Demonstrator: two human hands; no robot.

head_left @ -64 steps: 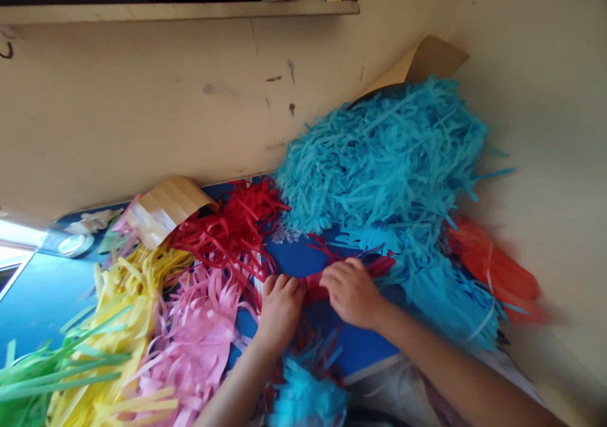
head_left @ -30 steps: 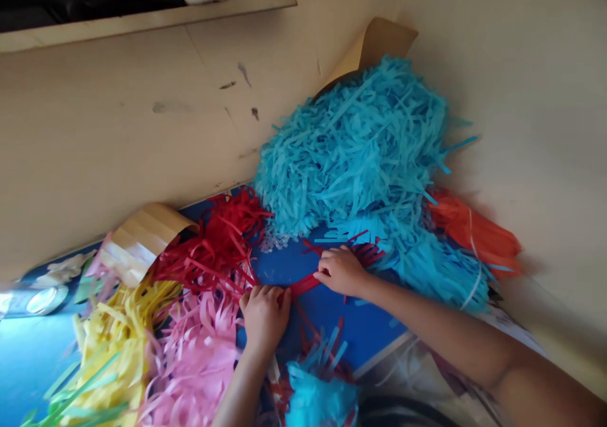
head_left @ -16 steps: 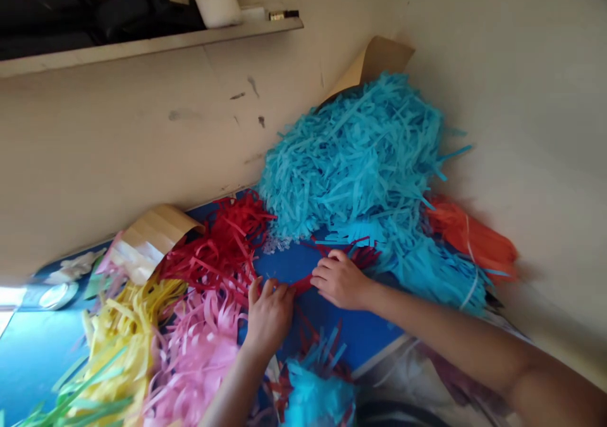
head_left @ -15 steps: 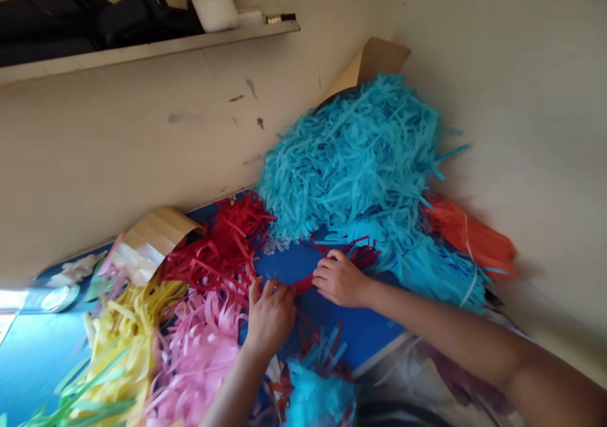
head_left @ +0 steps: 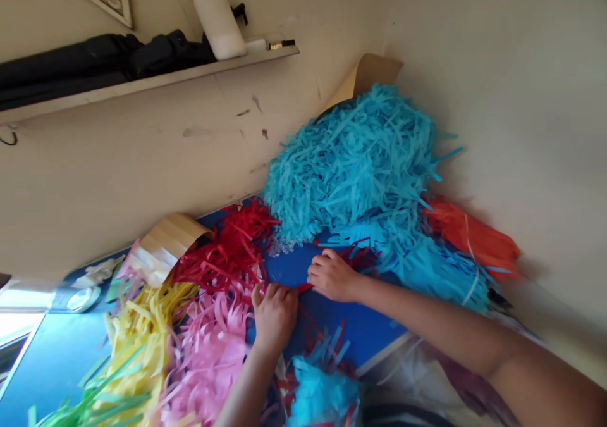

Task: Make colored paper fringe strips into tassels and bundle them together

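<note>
Crosswise, a red paper strip (head_left: 304,286) stretches between the left hand (head_left: 275,313) and right hand (head_left: 332,276), each pinching one end.

A large heap of blue shredded paper (head_left: 360,161) was piled into the corner of the blue tabletop (head_left: 47,364), with a brown sheet (head_left: 370,73) propped behind it against the wall. An orange bundle (head_left: 474,237) was tucked just beside the heap. Pink strips (head_left: 213,351), yellow strips (head_left: 137,338) and green strips (head_left: 90,402) were spread side by side, overlapping at their edges. A loose red heap (head_left: 232,250) was laid near a folded brown paper (head_left: 165,240). On the shelf (head_left: 142,85) a white bottle (head_left: 215,16) was stood beside black items (too dark to be identified) (head_left: 95,60).
</note>
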